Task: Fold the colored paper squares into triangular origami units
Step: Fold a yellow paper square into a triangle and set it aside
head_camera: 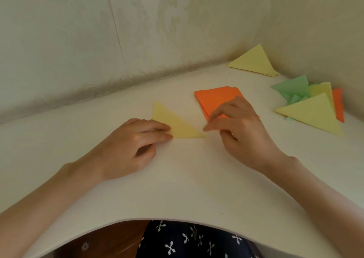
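Near the middle of the white tabletop (187, 179), the left hand (136, 141) lies palm down with its first two fingers (156, 128) stretched almost straight and pressing flat on the near left corner of a pale yellow paper triangle (177, 125), while its thumb is tucked under the palm. Opposite it, the right hand (238, 127) arches over the tabletop with its fingers bent. Its forefinger (212, 126) reaches left to the near right tip of the pale yellow paper triangle and touches it, but whether the thumb closes on the paper from below I cannot tell. That folded piece lies flat between the two hands, one long edge running along the side toward the person and its third point aimed away. Just behind the right hand, and partly covered by its knuckles, sits a small stack of orange paper squares (214, 100), its sheets slightly fanned. Farther right several folded pieces overlap: a large yellow folded triangle (313, 116) on top, green folded pieces (291, 88) behind it and an orange folded piece (338, 104) at the far side. Well apart from them, in the back corner, another yellow folded triangle (254, 63) lies alone. Pale patterned wallpaper (98, 41) rises behind the tabletop, and a dark garment with white flower print (187, 242) shows below its near edge.
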Demonstrator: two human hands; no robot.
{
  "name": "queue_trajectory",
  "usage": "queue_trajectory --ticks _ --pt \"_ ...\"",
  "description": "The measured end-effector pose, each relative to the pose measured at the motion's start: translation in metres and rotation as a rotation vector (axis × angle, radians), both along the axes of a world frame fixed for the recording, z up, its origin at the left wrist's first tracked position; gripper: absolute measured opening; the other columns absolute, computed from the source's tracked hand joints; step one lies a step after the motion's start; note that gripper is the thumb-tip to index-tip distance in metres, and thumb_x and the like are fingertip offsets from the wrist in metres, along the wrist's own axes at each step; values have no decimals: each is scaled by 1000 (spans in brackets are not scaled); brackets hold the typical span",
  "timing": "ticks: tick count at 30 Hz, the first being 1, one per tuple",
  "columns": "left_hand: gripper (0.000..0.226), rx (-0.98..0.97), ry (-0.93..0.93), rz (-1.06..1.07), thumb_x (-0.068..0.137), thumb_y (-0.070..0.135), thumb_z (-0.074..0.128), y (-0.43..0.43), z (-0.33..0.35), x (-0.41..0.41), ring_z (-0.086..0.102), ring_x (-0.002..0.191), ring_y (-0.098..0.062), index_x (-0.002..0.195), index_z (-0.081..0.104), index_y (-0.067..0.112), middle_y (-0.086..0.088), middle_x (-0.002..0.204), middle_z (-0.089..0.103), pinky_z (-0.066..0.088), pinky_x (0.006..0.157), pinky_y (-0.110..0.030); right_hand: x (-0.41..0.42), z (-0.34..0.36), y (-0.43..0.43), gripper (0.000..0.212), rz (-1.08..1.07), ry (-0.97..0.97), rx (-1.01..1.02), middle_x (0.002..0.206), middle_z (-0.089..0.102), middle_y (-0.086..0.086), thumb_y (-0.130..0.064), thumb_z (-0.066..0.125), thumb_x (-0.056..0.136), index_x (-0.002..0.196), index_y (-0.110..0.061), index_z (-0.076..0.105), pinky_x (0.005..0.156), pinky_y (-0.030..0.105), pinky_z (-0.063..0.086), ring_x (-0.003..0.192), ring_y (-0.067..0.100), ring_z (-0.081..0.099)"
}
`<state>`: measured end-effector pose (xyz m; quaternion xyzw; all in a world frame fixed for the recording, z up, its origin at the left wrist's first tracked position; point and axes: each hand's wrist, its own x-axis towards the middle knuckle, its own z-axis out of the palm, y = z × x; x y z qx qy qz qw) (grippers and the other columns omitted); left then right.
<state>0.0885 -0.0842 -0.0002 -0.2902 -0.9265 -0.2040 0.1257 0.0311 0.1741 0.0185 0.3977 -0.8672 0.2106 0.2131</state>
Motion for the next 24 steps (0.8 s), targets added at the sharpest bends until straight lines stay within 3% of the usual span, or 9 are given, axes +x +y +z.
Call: queue_trajectory --ticks 2,4,8,10,14,16,18,21,24 --pt "39 148 -73 26 91 19 38 1 3 -5 62 96 -16 116 67 12 1 118 63 45 86 -31 2 -3 -9 29 -21 -125 -47 86 64 0 -19 47 83 95 -15 74 78 38 44 85 26 52" --pt "35 217 -118 53 95 17 40 2 7 -13 61 94 -4 120 64 10 1 115 62 46 85 -22 4 -12 -16 29 -30 -157 3 88 64 0 -33 54 83 96 -15 73 75 41 47 85 28 53" --pt "33 352 -197 102 89 13 45 4 9 -26 62 92 -3 113 67 9 0 117 64 47 85 -16 5 -17 -21 14 19 -175 -44 88 64 1 -21 64 77 85 -11 70 74 42 47 84 27 52" --pt "32 369 -218 92 86 15 49 3 6 -26 58 104 1 113 68 11 9 119 61 43 90 -10 6 -17 -20 10 66 -139 -44 86 63 1 -19 62 80 82 -11 68 72 41 46 84 25 51" --pt "34 314 -356 42 77 41 63 -4 3 -25 46 120 9 109 66 29 21 123 56 33 100 -6 4 -17 -14 13 115 -11 5 86 64 1 -17 60 86 84 -11 71 70 41 47 84 26 54" --pt "45 259 -357 28 70 56 60 -7 2 -26 43 121 11 111 61 36 24 126 51 27 103 -6 5 -19 -10 10 127 37 30 89 64 3 -14 62 87 87 -11 72 72 41 46 85 27 54" --pt "52 235 -346 22 71 58 57 -7 2 -27 44 120 10 116 61 33 23 128 50 26 103 -6 6 -20 -7 12 129 71 42 90 64 5 -14 61 88 88 -11 73 73 40 46 87 26 52" --pt "50 208 -229 36 79 50 54 -6 1 -25 52 113 1 116 66 17 12 121 58 36 100 -14 5 -21 -6 15 132 87 33 90 63 7 -16 59 89 88 -12 74 73 40 46 89 26 51" --pt "37 248 -80 72 88 38 51 -3 4 -22 62 95 -6 103 71 11 8 102 67 47 86 -26 5 -21 -5 17 128 78 14 90 62 7 -18 58 90 88 -13 74 72 41 46 89 26 51"
